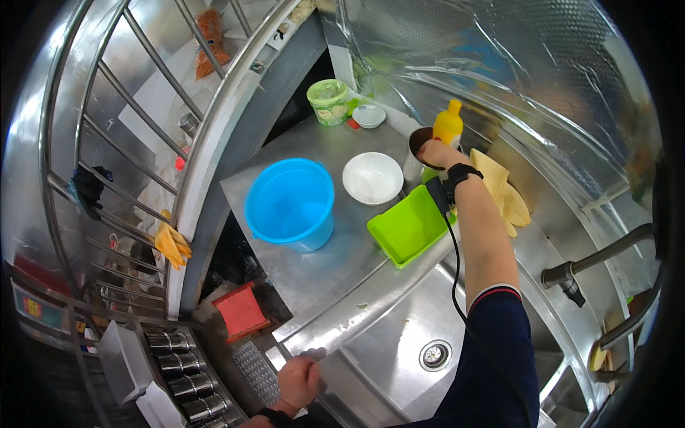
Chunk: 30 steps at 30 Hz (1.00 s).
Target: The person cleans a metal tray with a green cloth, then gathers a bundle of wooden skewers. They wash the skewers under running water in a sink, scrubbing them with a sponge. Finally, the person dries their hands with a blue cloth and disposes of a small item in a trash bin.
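My right hand [436, 153] reaches into the mouth of a cylindrical metal container [420, 140], and its fingers are mostly hidden inside. A yellow squeeze bottle [449, 124] stands just behind that hand. Below the container lies a lime-green plastic tray [409, 227], with a white bowl [373, 178] to its left. Farther left on the steel worktop [299, 278] stands a blue plastic bucket [289, 203]. My left hand [298, 381] is loosely curled by the near edge of the sink, with nothing visible in it.
A steel sink basin [396, 369] with a drain [435, 355] lies before me. Pale rubber gloves [500, 187] rest right of the container. A green-labelled tub [327, 101] and a small bowl [369, 115] stand at the back. Metal railings [144, 134] run along the left.
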Each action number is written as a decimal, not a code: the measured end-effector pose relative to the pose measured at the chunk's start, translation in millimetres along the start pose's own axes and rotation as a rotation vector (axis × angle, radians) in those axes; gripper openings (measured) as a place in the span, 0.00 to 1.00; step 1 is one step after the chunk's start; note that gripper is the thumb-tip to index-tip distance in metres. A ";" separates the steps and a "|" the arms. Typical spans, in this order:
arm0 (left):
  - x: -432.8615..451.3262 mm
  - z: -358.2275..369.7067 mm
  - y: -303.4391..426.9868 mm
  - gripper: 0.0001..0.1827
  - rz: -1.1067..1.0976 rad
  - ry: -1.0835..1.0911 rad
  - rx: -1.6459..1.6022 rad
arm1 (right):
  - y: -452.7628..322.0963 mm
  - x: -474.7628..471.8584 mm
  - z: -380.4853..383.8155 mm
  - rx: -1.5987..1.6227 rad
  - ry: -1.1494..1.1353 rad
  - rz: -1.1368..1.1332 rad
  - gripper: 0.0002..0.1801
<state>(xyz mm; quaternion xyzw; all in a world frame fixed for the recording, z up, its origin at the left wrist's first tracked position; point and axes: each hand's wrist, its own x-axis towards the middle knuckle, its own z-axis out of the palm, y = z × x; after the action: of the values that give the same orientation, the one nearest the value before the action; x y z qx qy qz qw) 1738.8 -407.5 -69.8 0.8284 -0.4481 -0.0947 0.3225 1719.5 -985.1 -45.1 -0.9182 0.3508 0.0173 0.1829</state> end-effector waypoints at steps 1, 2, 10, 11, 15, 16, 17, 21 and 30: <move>2.7 -0.8 0.9 0.04 0.004 -0.010 -0.007 | -3.7 -10.8 -8.5 0.052 0.014 0.038 0.25; -2.1 -3.0 1.2 0.04 -0.015 -0.009 -0.002 | -25.9 -27.3 -17.9 0.094 -0.038 0.021 0.28; -6.9 0.7 -3.1 0.05 0.029 0.021 0.011 | -44.3 -111.7 24.6 -0.461 0.448 -0.095 0.06; -8.3 -1.7 -3.5 0.06 0.019 0.020 0.023 | -51.9 -114.8 26.0 -0.495 0.441 -0.109 0.06; -6.5 -2.9 -2.9 0.04 0.027 0.013 -0.001 | -53.8 -125.3 37.0 -0.558 0.623 -0.250 0.05; -5.9 -4.0 -2.9 0.04 0.035 0.015 -0.008 | -55.1 -122.6 36.6 -0.543 0.615 -0.221 0.05; -4.3 -5.1 -4.3 0.04 0.038 0.015 -0.004 | -56.0 -117.7 36.0 -0.528 0.609 -0.189 0.05; -4.3 -1.0 -1.9 0.07 0.054 -0.024 0.012 | -31.9 -118.4 16.4 -0.361 0.590 -0.080 0.07; -21.6 4.5 -27.7 0.15 0.049 -0.088 0.016 | -133.3 -181.2 66.5 0.136 0.669 0.081 0.22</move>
<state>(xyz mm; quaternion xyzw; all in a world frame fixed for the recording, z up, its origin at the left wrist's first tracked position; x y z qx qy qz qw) 1743.1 -381.3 -93.3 0.8147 -0.4829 -0.1197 0.2981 1676.2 -754.8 -35.0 -0.8442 0.4277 -0.3008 0.1178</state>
